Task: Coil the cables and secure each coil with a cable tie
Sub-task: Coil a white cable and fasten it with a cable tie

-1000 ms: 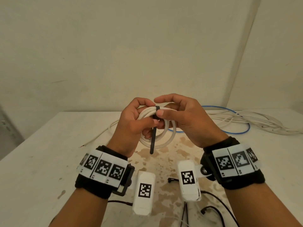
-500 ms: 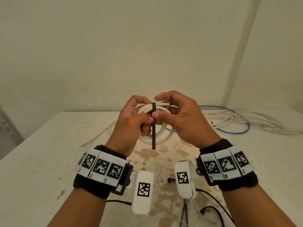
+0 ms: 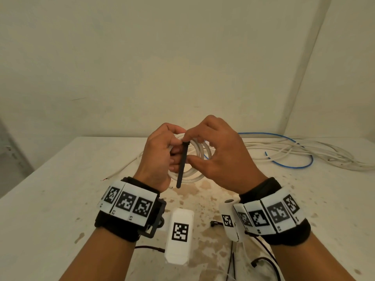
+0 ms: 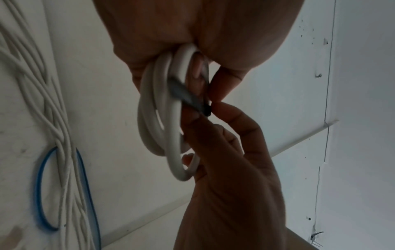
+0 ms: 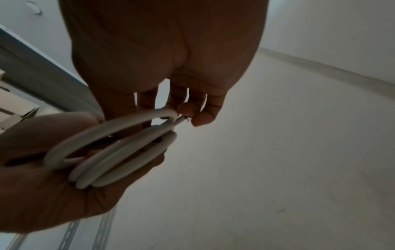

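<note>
One white coil (image 3: 194,159) is wound and held above the near half of the table (image 3: 60,199), with a black cable tie (image 3: 182,165) wrapped over its top and the tail hanging down loose; whether the tie is locked I cannot tell, so I judge this coil nearly secured but not finished. The left hand (image 3: 160,157) curls around the coil's left side, gripping it, while the right hand (image 3: 219,157) pinches the tie at its head between thumb and forefinger. Farther back, a loose tangle of white cables (image 3: 304,151) and a blue cable (image 3: 292,159) lie uncoiled near the table's far right edge by the wall, well apart from the hands, so most work remains; open tabletop lies to the left.
</note>
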